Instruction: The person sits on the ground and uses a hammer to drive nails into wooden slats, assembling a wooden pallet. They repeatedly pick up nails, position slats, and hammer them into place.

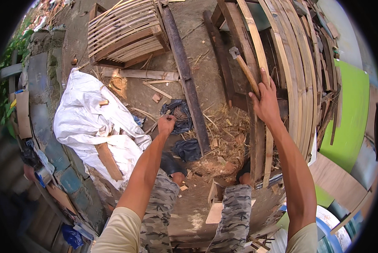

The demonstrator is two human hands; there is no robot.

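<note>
My right hand [265, 103] is closed around the wooden handle of a hammer [247, 74], whose metal head points away from me. Its index finger stretches along a pale bamboo slat [256, 46] on a wooden frame [239, 31] at the right. More slats [296, 80] run side by side along that frame. My left hand [167, 124] hovers in the middle, fingers pinched together over a black plastic bag [182, 120] on the ground. Whatever sits between those fingertips is too small to tell.
A slatted wooden crate [127, 36] stands at the far left, beside a long dark beam [182, 76]. White sacking [85, 122] with a wood piece [108, 160] covers the left side. Wood shavings [224, 139] litter the ground. A green panel [349, 109] leans at the right.
</note>
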